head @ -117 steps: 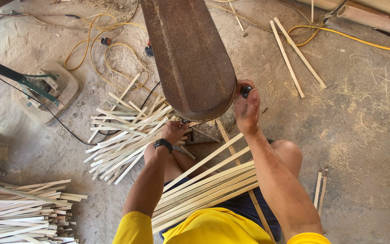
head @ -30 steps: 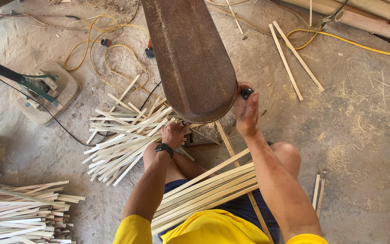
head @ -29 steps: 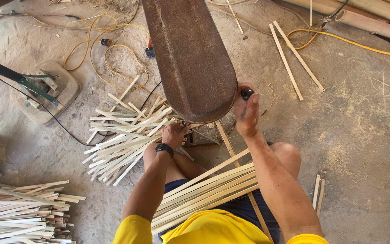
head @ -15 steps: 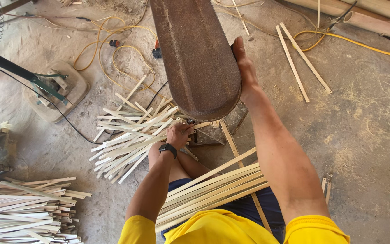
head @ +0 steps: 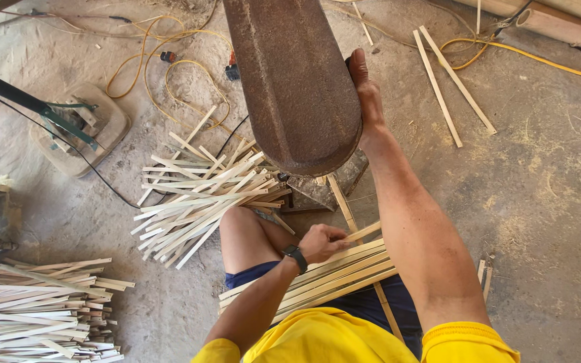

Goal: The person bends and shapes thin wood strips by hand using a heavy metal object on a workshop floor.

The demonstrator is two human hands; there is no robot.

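Observation:
A long rusty metal cover point(head: 294, 87) of a machine stands in front of me. My right hand point(head: 366, 91) lies against its right edge, high up, with the fingers hidden behind the metal. My left hand point(head: 324, 242), with a dark watch on the wrist, is closed on a pale wood strip at the top of the bundle of strips point(head: 334, 275) lying across my lap. A loose heap of the same strips point(head: 196, 195) lies on the floor to the left of the machine's base.
A stack of strips point(head: 35, 309) lies at the lower left. A fan stand on a pale base point(head: 79, 124) and yellow cable point(head: 169, 74) are at the upper left. Two long strips point(head: 452, 87) and round poles point(head: 566, 27) lie at the upper right on the dusty concrete floor.
My right hand has slid up the cover's right edge, away from the black knob near its lower end. My left hand has drawn back from under the cover to the bundle on my lap.

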